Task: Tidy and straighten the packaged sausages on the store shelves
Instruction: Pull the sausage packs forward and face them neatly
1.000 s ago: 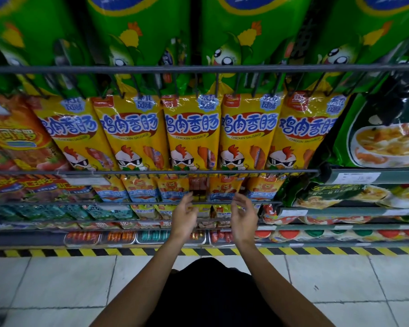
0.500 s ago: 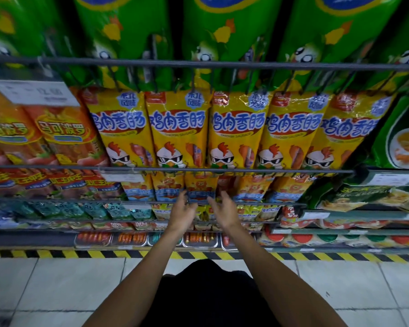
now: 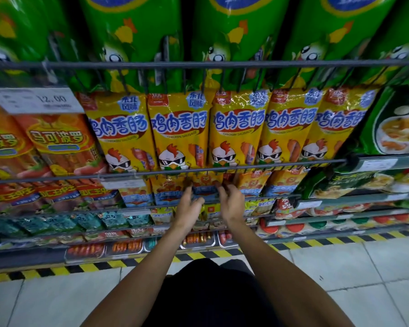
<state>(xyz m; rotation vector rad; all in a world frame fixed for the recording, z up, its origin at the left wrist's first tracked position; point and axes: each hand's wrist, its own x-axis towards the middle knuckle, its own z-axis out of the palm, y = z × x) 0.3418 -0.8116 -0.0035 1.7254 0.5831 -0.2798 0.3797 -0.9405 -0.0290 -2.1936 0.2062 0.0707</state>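
Both hands are raised to the row of small orange sausage packs (image 3: 207,185) hanging just under the middle rail (image 3: 269,166), which sits below the yellow chicken sausage packs (image 3: 178,131). The left hand (image 3: 189,208) and right hand (image 3: 232,205) stand either side of one pack, palms turned toward each other, most likely to square it up on its peg so that it hangs in line with its neighbours. The fingers of both hands are loosely curved and reach to the pack's edges; they look to be touching rather than gripping it, though the fingertips are blurred and partly lost against the printing, so I cannot say for sure that either hand is closed on it. The packs hang from hooks on rails, faces outward, so that the labels can be read from the aisle; the yellow row above looks fairly even already. The big green bags (image 3: 241,31) at the top are cut off by the frame, and so are the orange packs (image 3: 57,142) at the left. A price tag (image 3: 36,100) covers part of that row. The lower shelves are small, dim and crowded, their goods hard to name, and the pegs behind the packs are hidden.
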